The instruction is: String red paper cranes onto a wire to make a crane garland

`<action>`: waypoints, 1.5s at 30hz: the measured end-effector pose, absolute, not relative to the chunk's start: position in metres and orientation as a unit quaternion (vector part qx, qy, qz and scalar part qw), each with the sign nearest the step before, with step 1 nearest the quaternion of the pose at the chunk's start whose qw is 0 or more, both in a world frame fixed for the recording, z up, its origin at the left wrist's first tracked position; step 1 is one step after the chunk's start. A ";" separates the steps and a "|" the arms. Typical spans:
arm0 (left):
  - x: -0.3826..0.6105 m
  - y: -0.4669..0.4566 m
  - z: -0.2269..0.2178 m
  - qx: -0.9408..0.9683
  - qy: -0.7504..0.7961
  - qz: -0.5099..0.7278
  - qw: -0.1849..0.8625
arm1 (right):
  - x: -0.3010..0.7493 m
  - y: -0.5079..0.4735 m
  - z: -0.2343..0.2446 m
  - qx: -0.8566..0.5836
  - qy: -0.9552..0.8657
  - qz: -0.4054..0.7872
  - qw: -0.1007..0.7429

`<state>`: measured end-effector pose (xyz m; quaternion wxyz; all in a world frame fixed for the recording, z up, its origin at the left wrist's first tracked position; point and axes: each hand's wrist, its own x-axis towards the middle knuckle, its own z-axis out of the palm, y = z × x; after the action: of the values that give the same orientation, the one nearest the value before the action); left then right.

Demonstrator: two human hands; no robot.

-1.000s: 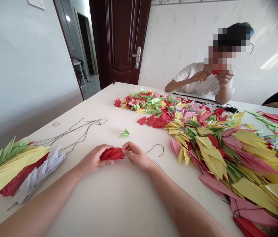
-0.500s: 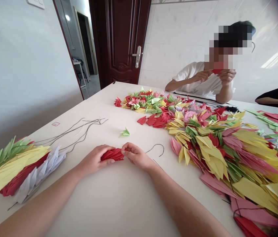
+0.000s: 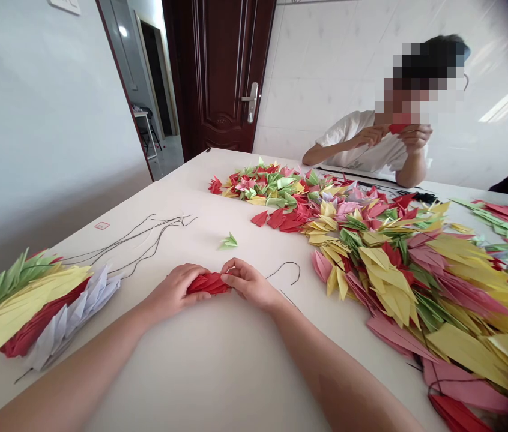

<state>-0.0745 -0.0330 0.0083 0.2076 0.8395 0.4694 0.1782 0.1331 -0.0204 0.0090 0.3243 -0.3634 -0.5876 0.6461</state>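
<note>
A short row of red folded paper pieces [image 3: 208, 283] lies between my two hands on the white table. My left hand [image 3: 181, 287] wraps round its left end, thumb in front and fingers behind. At its right end my right hand [image 3: 244, 282] is closed, thumb and forefinger pinching the end of the red row. A thin black cord [image 3: 290, 265] curves on the table just right of my right hand. One small green folded paper piece [image 3: 229, 241] rests beyond my hands.
Strung rows of green, yellow, red and pale folded paper [image 3: 42, 300] lie at left, with loose black cords [image 3: 146, 240] trailing. A large heap of coloured folded papers [image 3: 384, 276] covers the right side. Across the table, a person [image 3: 371, 141] holds red paper; another person's arm shows at far right.
The right end of the red row shows slightly farther right, and my right fingers have shifted on it. At the far right, the other person's arm has moved.
</note>
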 end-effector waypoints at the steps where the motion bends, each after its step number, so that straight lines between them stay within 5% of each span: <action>1: -0.075 -0.033 0.008 0.840 0.469 0.177 0.206 | 0.133 -0.020 0.009 -0.363 -0.578 0.655 0.325; 21: -0.075 -0.035 0.013 0.838 0.486 0.155 0.195 | 0.154 -0.001 0.003 -0.345 -0.395 0.706 0.476; 31: -0.076 -0.036 0.014 0.836 0.483 0.164 0.202 | 0.155 0.006 -0.005 -0.417 -0.375 0.587 0.584; 35: -0.075 -0.037 0.015 0.833 0.483 0.160 0.215 | 0.156 0.004 -0.003 -0.465 -0.467 0.435 0.614; 39: -0.075 -0.037 0.016 0.835 0.475 0.170 0.219 | 0.150 -0.008 0.001 -0.442 -0.649 0.315 0.533; 45: -0.074 -0.035 0.015 0.844 0.463 0.169 0.211 | 0.134 -0.024 0.006 -0.359 -0.771 0.413 0.325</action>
<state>-0.0739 -0.0352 0.0148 0.2107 0.8444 0.4628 0.1686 0.1341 -0.0239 0.0056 0.3255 -0.3588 -0.7712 0.4130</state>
